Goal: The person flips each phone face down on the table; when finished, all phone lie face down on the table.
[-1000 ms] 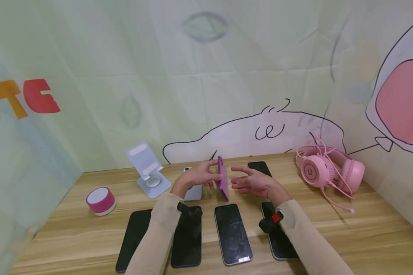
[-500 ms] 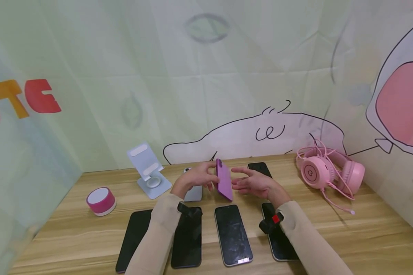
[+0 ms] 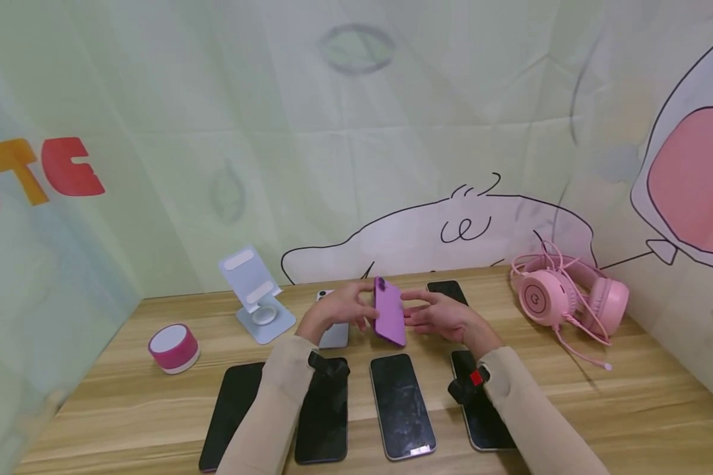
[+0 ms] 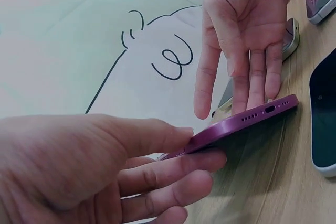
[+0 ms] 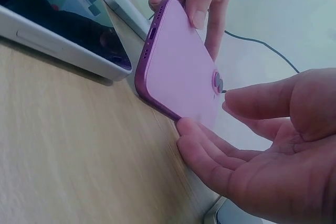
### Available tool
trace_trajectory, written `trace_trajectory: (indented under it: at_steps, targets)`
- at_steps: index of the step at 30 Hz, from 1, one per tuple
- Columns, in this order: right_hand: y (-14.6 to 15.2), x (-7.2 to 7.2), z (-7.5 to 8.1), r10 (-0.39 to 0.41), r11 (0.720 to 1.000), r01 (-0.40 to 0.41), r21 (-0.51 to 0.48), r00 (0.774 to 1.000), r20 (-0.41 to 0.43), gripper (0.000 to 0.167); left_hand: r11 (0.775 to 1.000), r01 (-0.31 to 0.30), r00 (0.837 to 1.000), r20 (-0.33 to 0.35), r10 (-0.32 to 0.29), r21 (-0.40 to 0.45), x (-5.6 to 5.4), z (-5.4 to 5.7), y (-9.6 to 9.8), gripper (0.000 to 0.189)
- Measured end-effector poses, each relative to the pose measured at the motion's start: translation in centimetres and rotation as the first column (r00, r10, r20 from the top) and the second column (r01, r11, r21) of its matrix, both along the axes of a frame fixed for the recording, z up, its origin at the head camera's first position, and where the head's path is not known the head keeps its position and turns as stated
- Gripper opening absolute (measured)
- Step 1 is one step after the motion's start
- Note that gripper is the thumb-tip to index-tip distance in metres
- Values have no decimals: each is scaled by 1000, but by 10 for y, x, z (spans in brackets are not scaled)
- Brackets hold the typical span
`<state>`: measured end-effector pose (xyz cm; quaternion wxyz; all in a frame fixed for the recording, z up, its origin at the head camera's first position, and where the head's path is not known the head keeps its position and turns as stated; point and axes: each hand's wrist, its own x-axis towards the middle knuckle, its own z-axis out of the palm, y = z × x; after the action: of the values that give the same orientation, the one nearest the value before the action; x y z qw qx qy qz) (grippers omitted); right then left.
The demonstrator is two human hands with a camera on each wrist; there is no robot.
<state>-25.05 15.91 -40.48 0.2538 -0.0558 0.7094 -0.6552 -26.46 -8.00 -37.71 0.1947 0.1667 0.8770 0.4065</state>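
My left hand (image 3: 340, 307) pinches a purple smartphone (image 3: 391, 316) by one side, between thumb and fingers. The phone is tilted over the wooden table, its back with the camera lens turned toward my right hand (image 3: 447, 318). In the right wrist view, fingertips of the right hand (image 5: 262, 150) touch the edge of the phone (image 5: 176, 64), while the thumb stays apart from its back. The left wrist view shows the phone's bottom edge with its charging port (image 4: 270, 109). Behind the left hand lies a light-coloured phone (image 3: 335, 335), partly hidden.
Several dark phones lie in a front row, among them one in the middle (image 3: 403, 406). Another dark phone (image 3: 448, 290) lies behind the right hand. A phone stand (image 3: 251, 277) and a pink-white round device (image 3: 174, 348) are left; pink headphones (image 3: 543, 297) sit right.
The purple phone has turned from nearly edge-on to showing more of its back, its lower end swinging slightly right. The right hand's fingertips now meet its edge.
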Motion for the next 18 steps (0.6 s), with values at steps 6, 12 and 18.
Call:
trace_trajectory:
  at_steps: [6,12,18]
  targets:
    - [-1,2,1,-13,999,14,45,1000,-16,50,999,-5,1000,-19,4,-39,-1,-2,2,63]
    - [-2,1,2,-32,996,33,77,999,-17,46,998,-27,1000,-15,26,-50,1,-4,3,60]
    - [-2,-1,1,-20,995,23,94,999,-41,45,998,-31,999,-10,30,-60,3,-5,3,58]
